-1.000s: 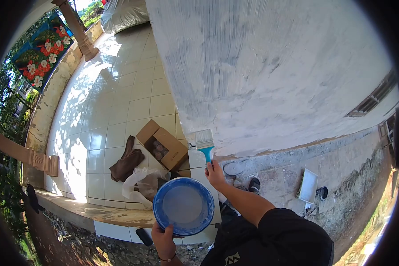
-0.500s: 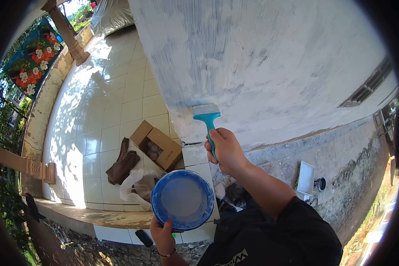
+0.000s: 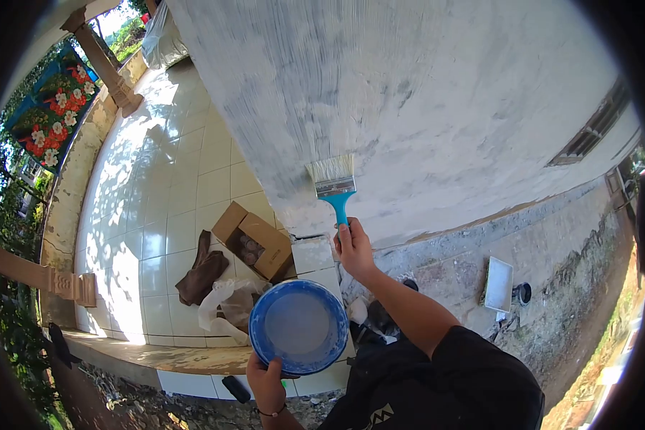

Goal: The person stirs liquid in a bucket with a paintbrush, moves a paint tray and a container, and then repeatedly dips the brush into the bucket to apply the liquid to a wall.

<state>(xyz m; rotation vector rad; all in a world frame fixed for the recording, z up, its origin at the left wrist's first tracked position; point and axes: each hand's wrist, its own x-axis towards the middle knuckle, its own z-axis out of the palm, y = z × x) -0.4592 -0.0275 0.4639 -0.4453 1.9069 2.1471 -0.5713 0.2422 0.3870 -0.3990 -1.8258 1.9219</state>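
Observation:
My right hand is closed round the turquoise handle of a wide paintbrush. Its pale bristles lie against the white-streaked wall, near the wall's left corner. Grey patches show through the paint there. Lower down, my left hand grips the near rim of a round blue tub, thumb over the edge. Whitish paint fills part of the tub, and smears coat its inner side. The fingers under the tub are mostly hidden.
On the tiled floor stand an open cardboard box, a brown cloth-like item and a crumpled plastic bag. A white tray lies on the ground at right. A barred window interrupts the wall.
The brush has tipped so its bristles and metal band now show, and my right hand has moved slightly lower. The tub stays held in my left hand, shifted very little.

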